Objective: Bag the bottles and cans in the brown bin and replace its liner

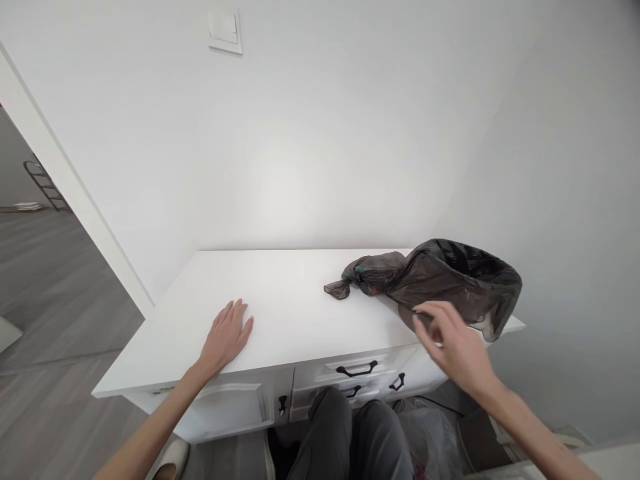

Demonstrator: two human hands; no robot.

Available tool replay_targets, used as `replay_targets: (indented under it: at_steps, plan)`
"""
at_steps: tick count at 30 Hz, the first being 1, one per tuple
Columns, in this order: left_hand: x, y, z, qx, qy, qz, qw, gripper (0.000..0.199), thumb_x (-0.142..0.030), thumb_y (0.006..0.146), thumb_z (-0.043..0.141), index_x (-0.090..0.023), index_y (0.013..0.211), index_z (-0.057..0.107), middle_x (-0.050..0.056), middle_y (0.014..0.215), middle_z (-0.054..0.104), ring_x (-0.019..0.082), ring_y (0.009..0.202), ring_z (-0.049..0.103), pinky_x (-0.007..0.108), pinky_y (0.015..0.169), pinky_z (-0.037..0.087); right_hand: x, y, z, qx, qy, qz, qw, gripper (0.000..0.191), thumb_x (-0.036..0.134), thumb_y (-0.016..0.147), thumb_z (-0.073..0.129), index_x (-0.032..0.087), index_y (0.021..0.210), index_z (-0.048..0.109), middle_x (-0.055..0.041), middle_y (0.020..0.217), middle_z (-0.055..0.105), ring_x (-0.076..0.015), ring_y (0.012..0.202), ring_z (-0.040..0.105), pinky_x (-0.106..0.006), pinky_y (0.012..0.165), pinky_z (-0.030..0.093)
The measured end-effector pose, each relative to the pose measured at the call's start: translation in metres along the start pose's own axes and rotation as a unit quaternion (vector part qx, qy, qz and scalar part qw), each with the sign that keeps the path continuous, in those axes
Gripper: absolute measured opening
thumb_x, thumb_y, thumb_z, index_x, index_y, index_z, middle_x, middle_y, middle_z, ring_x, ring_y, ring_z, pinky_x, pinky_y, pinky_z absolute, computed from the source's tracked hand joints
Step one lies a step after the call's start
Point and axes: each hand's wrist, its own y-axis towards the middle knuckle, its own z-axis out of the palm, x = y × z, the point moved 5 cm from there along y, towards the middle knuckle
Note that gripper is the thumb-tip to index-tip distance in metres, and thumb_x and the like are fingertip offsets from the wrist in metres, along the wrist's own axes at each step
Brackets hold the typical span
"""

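The fingers [443, 309] of your right hand [463, 353] are bending toward the thumb, the index and thumb tips sitting close together at the front of the dark bag [457, 293]; you cannot tell from this view whether they are pinching its film or only hovering before it. The fingers of your left hand [226, 335] are lying flat on the white cabinet [285, 303], slightly spread, the thumb standing apart, and they are holding nothing.

The bag is lying on the right part of the cabinet's top, near the wall [300, 147]. Its knotted end is pointing left, toward your left hand but well apart from it. Next to the knot a filled lump is bulging; what is inside is too veiled to tell. On the right the film is widening into a loose, gaping mouth, and its lower corner is hanging by the cabinet's right edge.

Below, your knees [333, 427] are facing the cabinet's black handles [357, 369]. Higher up, a switch [224, 30] is showing on the wall.
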Motion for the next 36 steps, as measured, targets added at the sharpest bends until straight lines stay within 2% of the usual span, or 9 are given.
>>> replay_targets:
  at_steps: [3, 6, 9, 12, 17, 21, 27, 36]
  plan:
    - [-0.002, -0.001, 0.001, 0.002, 0.015, -0.007, 1.000, 0.061, -0.051, 0.106, 0.031, -0.013, 0.146, 0.056, 0.017, 0.162, 0.052, 0.035, 0.157, 0.040, 0.055, 0.127, 0.037, 0.015, -0.008, 0.062, 0.108, 0.073, 0.008, 0.992, 0.034, 0.050, 0.099, 0.053, 0.028, 0.120, 0.067, -0.0098, 0.120, 0.071, -0.0182, 0.070, 0.066, -0.032, 0.069, 0.055]
    - [-0.005, -0.004, 0.003, 0.003, 0.035, -0.021, 0.999, 0.062, -0.049, 0.106, 0.029, -0.014, 0.150, 0.055, 0.015, 0.165, 0.050, 0.033, 0.158, 0.038, 0.054, 0.129, 0.034, 0.018, -0.005, 0.114, 0.168, 0.136, 0.055, 0.975, 0.030, 0.047, 0.100, 0.051, 0.025, 0.113, 0.066, -0.0091, 0.113, 0.074, -0.0193, 0.072, 0.069, -0.032, 0.071, 0.055]
    - [-0.007, -0.005, 0.006, 0.013, 0.051, -0.032, 0.998, 0.065, -0.048, 0.106, 0.028, -0.012, 0.155, 0.052, 0.015, 0.167, 0.046, 0.034, 0.160, 0.036, 0.055, 0.129, 0.032, 0.013, 0.004, 0.149, 0.176, 0.146, 0.105, 0.968, 0.027, 0.042, 0.101, 0.048, 0.022, 0.109, 0.065, -0.0072, 0.109, 0.076, -0.0180, 0.074, 0.070, -0.031, 0.076, 0.054]
    - [-0.007, -0.005, 0.010, 0.028, 0.058, -0.035, 0.997, 0.068, -0.047, 0.106, 0.028, -0.009, 0.157, 0.049, 0.015, 0.169, 0.043, 0.035, 0.160, 0.033, 0.055, 0.130, 0.030, 0.009, 0.010, 0.169, 0.167, 0.115, 0.129, 0.971, 0.022, 0.037, 0.100, 0.050, 0.023, 0.105, 0.066, -0.0046, 0.103, 0.077, -0.0187, 0.080, 0.070, -0.029, 0.075, 0.048]
    - [-0.005, -0.005, 0.012, 0.021, 0.054, -0.026, 0.998, 0.065, -0.048, 0.106, 0.030, -0.013, 0.157, 0.050, 0.014, 0.168, 0.044, 0.034, 0.160, 0.034, 0.056, 0.129, 0.032, 0.009, 0.013, 0.182, 0.161, 0.066, 0.145, 0.974, 0.015, 0.032, 0.100, 0.054, 0.026, 0.103, 0.067, -0.0002, 0.089, 0.075, -0.0187, 0.079, 0.067, -0.027, 0.067, 0.033]
    - [-0.005, -0.005, 0.013, 0.025, 0.059, -0.027, 0.998, 0.066, -0.048, 0.106, 0.029, -0.012, 0.157, 0.050, 0.014, 0.169, 0.043, 0.034, 0.160, 0.034, 0.055, 0.130, 0.030, 0.010, 0.012, 0.183, 0.160, 0.048, 0.140, 0.976, 0.010, 0.030, 0.100, 0.055, 0.026, 0.102, 0.064, 0.0015, 0.085, 0.072, -0.0174, 0.077, 0.063, -0.027, 0.066, 0.028]
    - [-0.004, -0.004, 0.015, 0.018, 0.055, -0.026, 0.998, 0.064, -0.048, 0.106, 0.031, -0.014, 0.157, 0.051, 0.014, 0.169, 0.043, 0.034, 0.160, 0.034, 0.055, 0.130, 0.030, 0.010, 0.011, 0.184, 0.147, 0.024, 0.124, 0.981, 0.009, 0.027, 0.100, 0.054, 0.024, 0.101, 0.062, 0.0019, 0.079, 0.069, -0.0163, 0.070, 0.060, -0.027, 0.064, 0.026]
    - [-0.004, -0.003, 0.018, 0.021, 0.071, -0.022, 0.997, 0.065, -0.048, 0.106, 0.029, -0.012, 0.157, 0.051, 0.014, 0.169, 0.042, 0.035, 0.160, 0.034, 0.055, 0.129, 0.031, 0.002, 0.009, 0.187, 0.134, 0.035, 0.133, 0.981, 0.011, 0.028, 0.101, 0.053, 0.023, 0.107, 0.061, 0.0011, 0.079, 0.071, -0.0174, 0.071, 0.062, -0.028, 0.064, 0.026]
